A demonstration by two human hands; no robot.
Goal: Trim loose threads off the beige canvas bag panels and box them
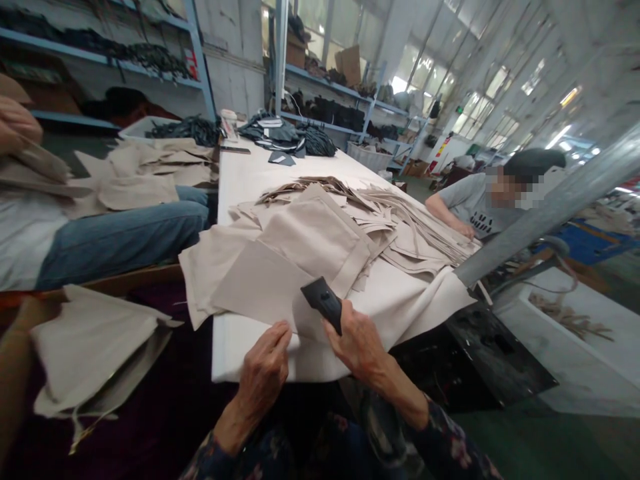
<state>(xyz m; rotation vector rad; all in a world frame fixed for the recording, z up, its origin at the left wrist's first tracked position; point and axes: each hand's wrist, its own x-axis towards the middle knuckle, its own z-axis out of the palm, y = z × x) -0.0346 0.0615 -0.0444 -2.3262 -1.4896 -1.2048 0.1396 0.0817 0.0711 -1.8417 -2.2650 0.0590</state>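
Observation:
My right hand is wrapped around a black electric clipper, its wide head pointing up and left over a beige fabric piece. Close by on the left, my left hand pinches the near edge of that piece, fingertips pressed together. The piece lies partly on the white-covered table. Just behind it rests a larger beige sewn panel, on a loose heap of similar pieces. The clipper covers part of the fabric, so I cannot tell whether its head touches it.
Long beige strips spread toward a co-worker at the right. Another person in jeans sits left, near more beige pieces. Beige pieces hang below left. A slanted metal pole crosses at right. Dark bundles lie on the far table end.

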